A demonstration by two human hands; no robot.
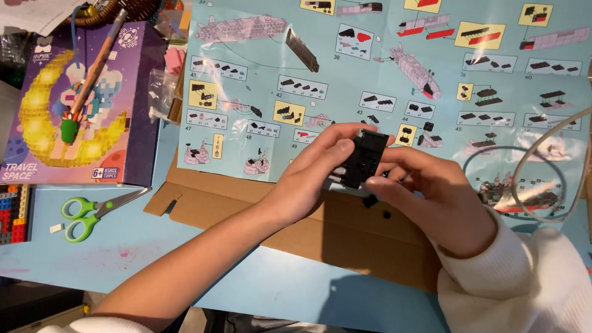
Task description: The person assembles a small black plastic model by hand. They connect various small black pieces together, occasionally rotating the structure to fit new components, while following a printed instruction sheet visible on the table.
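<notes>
both hands [320, 169] [431, 191] together, fingers pinched inward

Instruction sheet [394, 80] lies on cardboard [345, 228], far side of table [123, 253]. Both hands meet above the sheet's near edge: left hand [314, 176], right hand [431, 197], block assembly [365, 157] between them. Box [80, 105] left of sheet, pencil [92, 74] on it. Scissors [92, 209] before box.

Head view — steeply down, close
</notes>
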